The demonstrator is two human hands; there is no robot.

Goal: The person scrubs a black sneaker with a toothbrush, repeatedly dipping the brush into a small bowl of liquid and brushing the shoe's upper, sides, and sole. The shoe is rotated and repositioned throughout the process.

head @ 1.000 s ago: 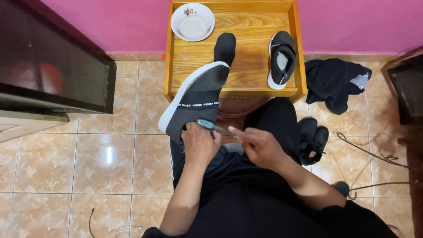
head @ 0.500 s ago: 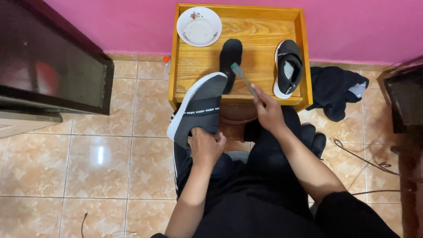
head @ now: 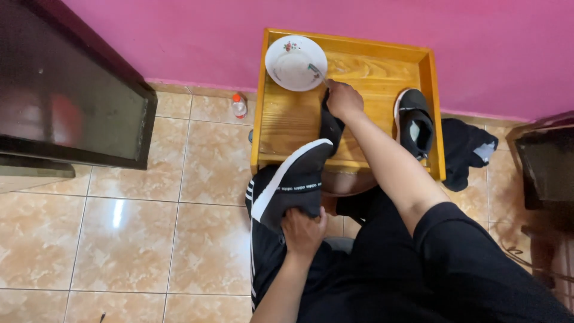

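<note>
- Moved since the earlier frame: right hand (head: 344, 98) has gone from above the near shoe to the far left of the tray, fingers closed on a small brush (head: 315, 72) whose head now rests in the bowl.
- Dark cabinet (head: 66, 101): far left, glossy front, standing on the tiled floor (head: 119, 233).
- Small bottle (head: 239, 106): clear with orange cap, on the floor against the pink wall (head: 478, 42), just left of the tray.
- Wooden tray (head: 287, 125): shallow, yellow, raised rim, against the wall. Contents, left to right: bowl, a black sock-like piece, one shoe.
- White bowl (head: 287, 66): far left corner of the tray, small floral mark on the rim; appears to hold only the brush tip.
- Black sock-like piece (head: 330, 128): middle of the tray, partly under the right hand.
- Dark grey shoe with white sole (head: 293, 185): near edge of the tray, its toe overlapping the rim, heel over the person's lap; partly hides the tray's near rim.
- Left hand (head: 303, 230): clamped on the heel end of that shoe from below.
- Right forearm: crosses the tray diagonally, hiding part of its bare middle.
- Second shoe (head: 415, 122): black, white sole edge, right side of the tray, opening upward.
- Dark cloth (head: 466, 152): crumpled on the floor, just right of the tray.
- Dark furniture (head: 547, 161): right edge, only partly in view.
</note>
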